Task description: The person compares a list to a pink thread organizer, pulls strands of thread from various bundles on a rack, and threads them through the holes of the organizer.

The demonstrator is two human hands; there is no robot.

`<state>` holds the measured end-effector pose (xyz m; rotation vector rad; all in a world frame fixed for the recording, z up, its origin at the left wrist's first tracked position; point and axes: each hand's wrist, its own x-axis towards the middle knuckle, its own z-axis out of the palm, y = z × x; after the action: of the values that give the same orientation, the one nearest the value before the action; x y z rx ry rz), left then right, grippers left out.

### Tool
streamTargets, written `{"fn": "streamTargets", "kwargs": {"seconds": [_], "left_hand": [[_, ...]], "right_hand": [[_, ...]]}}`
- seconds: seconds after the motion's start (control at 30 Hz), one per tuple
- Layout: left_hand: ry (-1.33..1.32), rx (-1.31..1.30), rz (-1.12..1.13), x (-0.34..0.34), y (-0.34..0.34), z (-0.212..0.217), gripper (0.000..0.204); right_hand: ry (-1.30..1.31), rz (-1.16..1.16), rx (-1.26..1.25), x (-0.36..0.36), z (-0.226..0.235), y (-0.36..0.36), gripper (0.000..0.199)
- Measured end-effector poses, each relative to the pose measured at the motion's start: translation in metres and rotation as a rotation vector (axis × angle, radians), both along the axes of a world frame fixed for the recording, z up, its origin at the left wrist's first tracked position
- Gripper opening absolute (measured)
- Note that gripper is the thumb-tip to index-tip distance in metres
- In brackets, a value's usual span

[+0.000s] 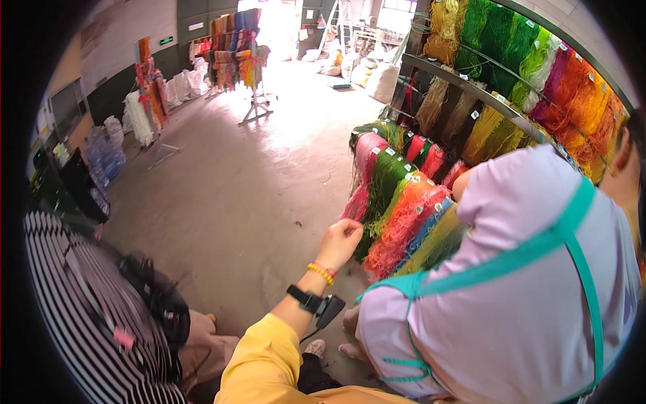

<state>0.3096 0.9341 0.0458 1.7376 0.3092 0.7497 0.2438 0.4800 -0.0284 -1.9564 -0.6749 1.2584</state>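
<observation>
My left hand (339, 244) reaches forward from a yellow sleeve (264, 353), its fingers curled together. Whatever it pinches, if anything, is hidden. A yellow bead bracelet (321, 272) and a black strapped device (316, 303) are on that wrist. Just beyond the fingers hang dyed yarn skeins on a low rack: a pink skein (369, 149), a dark green skein (385, 185) and a coral skein (412, 219). Small white tags are fixed along their tops. I cannot tell if the hand touches the yarn. My right hand is out of the picture.
A co-worker in a lilac top with teal apron straps (515, 266) stands close on the right. Another person in a striped top (81, 310) is at the left. A tall yarn shelf (464, 82) rises behind the low rack. Skein stands (256, 111) and sacks (382, 81) stand farther off.
</observation>
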Motion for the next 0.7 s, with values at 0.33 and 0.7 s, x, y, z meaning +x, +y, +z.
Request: {"fn": "streamTargets", "kwargs": {"seconds": [0.33,0.7], "left_hand": [[-0.025,-0.154,-0.096,0.295,0.073,0.046,0.014],[0.267,0.01,-0.123,0.445,0.077,0.001,0.01]], "right_hand": [[-0.05,-0.169,-0.088,0.064,0.011,0.043,0.034],[-0.164,-0.276,-0.201,0.116,0.04,0.056,0.035]]}}
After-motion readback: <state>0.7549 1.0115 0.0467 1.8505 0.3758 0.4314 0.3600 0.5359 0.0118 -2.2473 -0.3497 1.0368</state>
